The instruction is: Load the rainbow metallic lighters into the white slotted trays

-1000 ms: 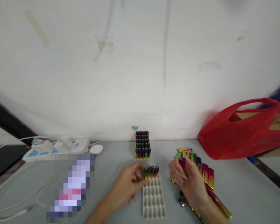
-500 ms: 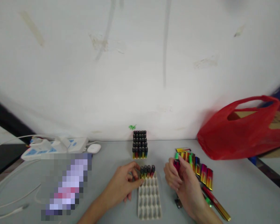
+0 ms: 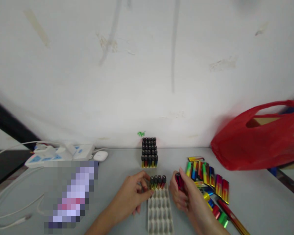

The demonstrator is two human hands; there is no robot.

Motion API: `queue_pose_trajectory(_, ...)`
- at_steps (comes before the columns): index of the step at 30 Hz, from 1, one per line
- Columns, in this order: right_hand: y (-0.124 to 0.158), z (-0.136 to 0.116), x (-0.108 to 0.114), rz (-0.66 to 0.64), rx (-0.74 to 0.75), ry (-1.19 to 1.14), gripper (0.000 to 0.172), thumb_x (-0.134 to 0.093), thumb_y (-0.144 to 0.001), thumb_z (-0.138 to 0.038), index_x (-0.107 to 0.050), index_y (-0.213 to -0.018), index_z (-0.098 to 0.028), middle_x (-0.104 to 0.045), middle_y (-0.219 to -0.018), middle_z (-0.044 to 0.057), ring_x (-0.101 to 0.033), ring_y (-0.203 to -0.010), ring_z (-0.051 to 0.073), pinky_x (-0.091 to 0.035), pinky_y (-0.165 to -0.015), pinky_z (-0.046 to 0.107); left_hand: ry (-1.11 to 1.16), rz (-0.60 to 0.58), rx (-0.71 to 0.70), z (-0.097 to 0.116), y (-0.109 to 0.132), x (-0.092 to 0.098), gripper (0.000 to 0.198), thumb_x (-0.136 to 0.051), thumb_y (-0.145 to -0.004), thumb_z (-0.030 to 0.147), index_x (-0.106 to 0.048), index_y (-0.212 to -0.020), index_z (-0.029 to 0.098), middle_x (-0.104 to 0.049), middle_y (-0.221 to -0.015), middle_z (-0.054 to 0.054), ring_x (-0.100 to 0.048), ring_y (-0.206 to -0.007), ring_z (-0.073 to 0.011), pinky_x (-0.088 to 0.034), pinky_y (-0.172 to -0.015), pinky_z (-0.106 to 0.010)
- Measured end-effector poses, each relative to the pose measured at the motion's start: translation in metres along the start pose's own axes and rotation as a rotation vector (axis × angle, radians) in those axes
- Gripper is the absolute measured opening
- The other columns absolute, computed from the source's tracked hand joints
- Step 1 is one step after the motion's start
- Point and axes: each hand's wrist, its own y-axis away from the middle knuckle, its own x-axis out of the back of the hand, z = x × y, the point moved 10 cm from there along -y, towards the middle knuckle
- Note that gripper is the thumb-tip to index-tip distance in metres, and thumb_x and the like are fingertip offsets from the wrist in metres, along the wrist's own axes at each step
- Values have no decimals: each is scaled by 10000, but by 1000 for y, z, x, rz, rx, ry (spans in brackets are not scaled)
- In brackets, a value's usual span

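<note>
My left hand (image 3: 134,192) rests by the far left corner of a pale moulded tray (image 3: 160,209), its thumb and fingertips close around the leftmost battery. Several batteries (image 3: 157,182) with black tops and shiny coloured bodies stand upright in a row at the tray's far end. My right hand (image 3: 183,192), closed on the tray's right side, holds a shiny magenta battery (image 3: 178,179) with a dark top; its lower part is hidden by the fingers. Beyond the tray stands a compact block of black-topped batteries (image 3: 149,152).
Many shiny multicoloured pieces (image 3: 219,185) lie loose to the right. A red plastic bag (image 3: 254,143) stands at the back right against the white wall (image 3: 147,71). On the left are a power strip (image 3: 85,153), white cables, a white case (image 3: 100,156) and a blurred-out object.
My right hand has moved slightly left and down, nearer the tray, with the magenta battery tipped differently. My left hand stays at the tray's corner. The whole view has shifted slightly.
</note>
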Motion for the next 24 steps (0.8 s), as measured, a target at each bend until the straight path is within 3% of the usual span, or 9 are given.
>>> queue_pose_trajectory(4, 3, 4, -5, -49, -71, -28, 644, -779, -868, -753, -460, -655, -236, -244, -551, -109, -143, -493, 84, -130, -465, 254, -12, 1, -6, 0, -1, 0, 419, -788, -854, 494, -654, -1114, 195, -720, -948, 13, -560, -387, -59, -392, -301, -167)
queue_pose_trajectory(8, -2, 16, 5, -7, -63, -33, 652, -750, -825, -766, -412, -615, -249, -235, -531, -105, -125, -469, 80, -98, -435, 259, -30, -5, 10, 0, -1, -1, 401, -766, -865, 480, -641, -1123, 200, -715, -924, 21, -562, -385, -68, -396, -302, -173)
queue_pose_trajectory(11, -4, 26, 14, 25, -85, 18, 631, -693, -848, -757, -390, -618, -254, -227, -534, -101, -103, -472, 84, -55, -431, 263, -36, -12, 6, -1, -1, -1, 395, -770, -875, 490, -640, -1111, 201, -721, -917, 20, -560, -387, -70, -401, -307, -175)
queue_pose_trajectory(16, 0, 26, 19, 42, -112, 84, 560, -643, -922, -688, -406, -668, -250, -248, -583, -98, -134, -518, 96, -103, -470, 262, -36, -3, 6, -2, -1, 0, 426, -780, -872, 514, -636, -1122, 199, -719, -952, 13, -557, -387, -64, -394, -308, -177)
queue_pose_trajectory(24, 0, 23, 19, 124, -188, 109, 663, -708, -744, -809, -359, -635, -256, -195, -549, -119, -90, -500, 76, -53, -460, 253, -40, -13, 3, 0, 1, -2, 400, -757, -882, 493, -621, -1118, 200, -715, -956, 21, -561, -395, -54, -392, -308, -161)
